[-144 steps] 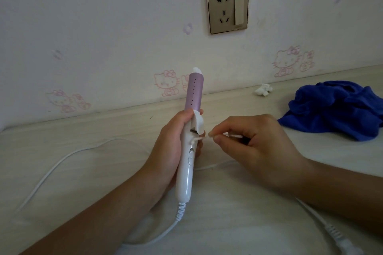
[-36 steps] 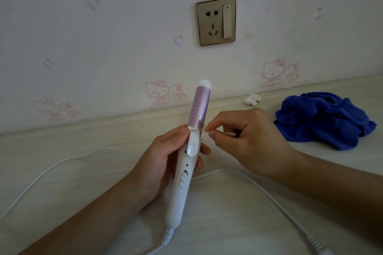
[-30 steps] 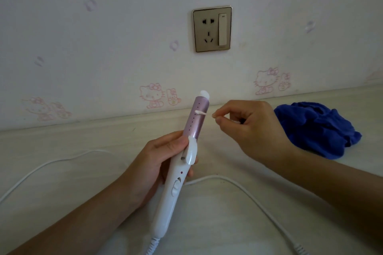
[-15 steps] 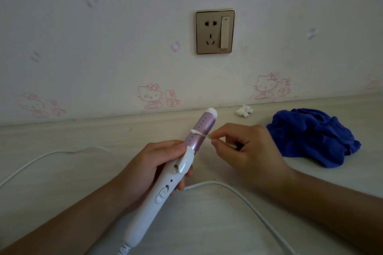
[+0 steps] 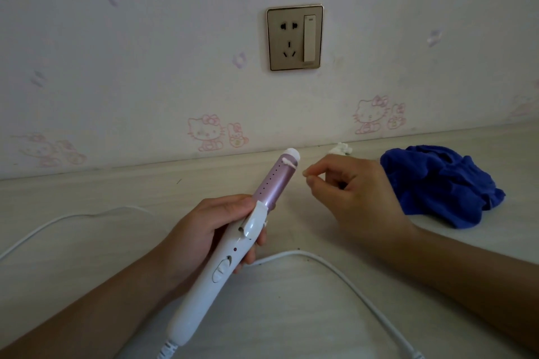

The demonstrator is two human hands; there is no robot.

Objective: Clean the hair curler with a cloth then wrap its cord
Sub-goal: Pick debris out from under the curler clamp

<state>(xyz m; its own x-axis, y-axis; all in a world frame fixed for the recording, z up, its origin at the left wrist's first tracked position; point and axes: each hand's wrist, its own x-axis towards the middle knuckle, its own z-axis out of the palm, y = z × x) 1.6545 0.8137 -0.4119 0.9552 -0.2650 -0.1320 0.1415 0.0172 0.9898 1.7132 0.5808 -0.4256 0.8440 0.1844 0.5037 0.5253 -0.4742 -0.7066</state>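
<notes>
Moved: the cotton swab has slid up the pink barrel. It was near the middle and now it is near the white end.
Hair curler: held up off the table, tilted, with its end pointing to 1 o'clock.
Left hand: its fingers are curled tight round the white handle. The thumb lies at the top of the clip.
Right hand: at 3 o'clock from the barrel. The thumb and first finger are pinched close on the swab's stick, and the other fingers are tucked in.
Swab and barrel: the soft tip touches the barrel, at 9 o'clock from the pinching fingers.
Cord: it lies loose on the table, in a bend at 6 o'clock from the hands. One more bit runs off to 9 o'clock.
Cloth: blue and bunched up on the table, at 3 o'clock from the right hand. No hand touches it.
White wad: small, by the wall, at 12 o'clock from the right hand.
Wall socket: high up at 12 o'clock.
</notes>
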